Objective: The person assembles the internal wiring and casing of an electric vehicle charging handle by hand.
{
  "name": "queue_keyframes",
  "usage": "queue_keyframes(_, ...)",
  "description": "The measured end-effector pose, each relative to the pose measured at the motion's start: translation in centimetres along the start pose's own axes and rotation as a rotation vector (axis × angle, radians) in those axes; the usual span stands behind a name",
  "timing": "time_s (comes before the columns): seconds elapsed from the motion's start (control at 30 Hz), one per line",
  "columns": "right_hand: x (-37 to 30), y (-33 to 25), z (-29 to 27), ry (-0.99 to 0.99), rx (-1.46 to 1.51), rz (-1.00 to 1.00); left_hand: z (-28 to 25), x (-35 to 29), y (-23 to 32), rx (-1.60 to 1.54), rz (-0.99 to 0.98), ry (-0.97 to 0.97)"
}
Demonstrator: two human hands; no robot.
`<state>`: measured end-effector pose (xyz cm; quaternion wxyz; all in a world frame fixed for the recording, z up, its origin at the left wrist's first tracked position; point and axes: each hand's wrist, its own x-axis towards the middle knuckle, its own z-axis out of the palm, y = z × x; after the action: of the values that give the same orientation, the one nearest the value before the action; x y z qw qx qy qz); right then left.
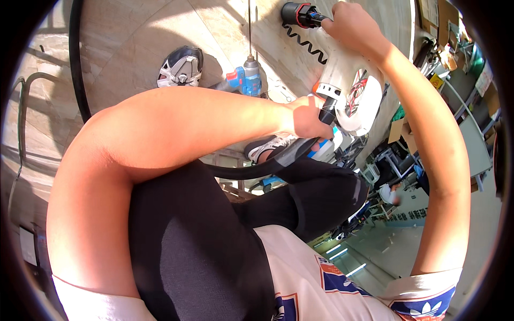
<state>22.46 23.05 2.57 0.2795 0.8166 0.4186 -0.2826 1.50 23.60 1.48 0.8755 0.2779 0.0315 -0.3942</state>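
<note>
My left hand (311, 120) is closed round a thick black cable (251, 171), just where it enters the slotted white collar (327, 91) of a white looped housing (367, 120). Red and other thin wires (354, 95) show inside the housing's opening. Above it, my right hand (354, 27) is closed on the dark wired rear part of a round black connector (295, 14) with a red ring. My fingers partly hide the part they hold. Beside the connector hangs a black coiled cord (306, 44).
A blue cordless driver (249, 77) with a long bit stands on the sunlit tile floor, near a small pair of scissors (284, 91). A grey-and-black shoe (182, 67) is at upper left. Metal tubing (22, 117) lies far left. Cardboard boxes (404, 134) and clutter fill the right side.
</note>
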Motion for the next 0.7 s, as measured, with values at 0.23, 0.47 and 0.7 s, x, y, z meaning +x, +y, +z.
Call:
queue_keyframes(0.23, -0.4, 1.0, 0.4, 0.105, -0.257, -0.309, -0.4, 0.7, -0.2, 0.029, -0.001, 0.022)
queue_keyframes(0.47, -1.0, 2.1, 2.2, 0.178, -0.294, -0.308, -0.1, 0.9, -0.5, 0.007, -0.013, 0.019)
queue_keyframes(0.7, -1.3, 2.0, 1.7, 0.162, -0.271, -0.336, -0.2, 0.9, -0.3, 0.027, -0.045, 0.009)
